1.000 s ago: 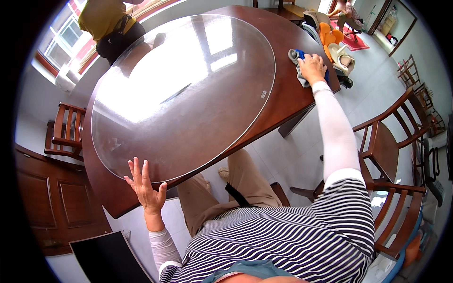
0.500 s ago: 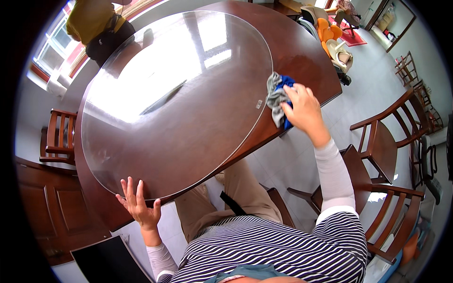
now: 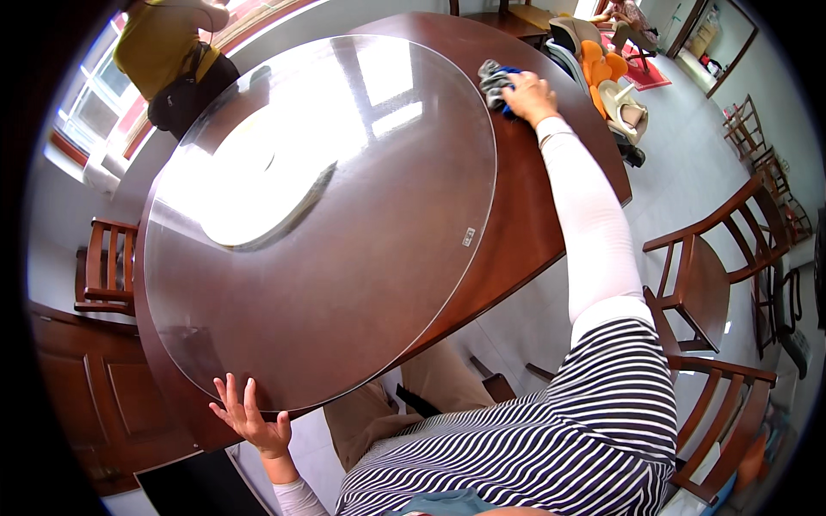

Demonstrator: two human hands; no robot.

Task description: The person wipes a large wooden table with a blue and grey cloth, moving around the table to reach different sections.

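A large round glass turntable [image 3: 361, 301] lies on a dark reddish-brown wooden table [image 3: 527, 215]. My right hand [image 3: 532, 97] reaches far out along the right side and presses a crumpled grey and blue cloth [image 3: 493, 83] onto the wood, just beyond the glass rim. Its fingers are bent over the cloth, and part of it is hidden under them. At the near left edge of the glass, my left hand [image 3: 249, 421] has its fingers spread, with the tips at the rim. It holds nothing.
A person in a yellow top [image 3: 163, 52] stands by the window at the far left. Wooden chairs [image 3: 701, 267] line the right side, and another chair [image 3: 110, 262] is at the left. Beige and orange child seats [image 3: 602, 69] stand past the far right corner.
My right hand has slid the cloth away from me along the table's right side. My left hand stays at the near glass edge. The view has shifted slightly.
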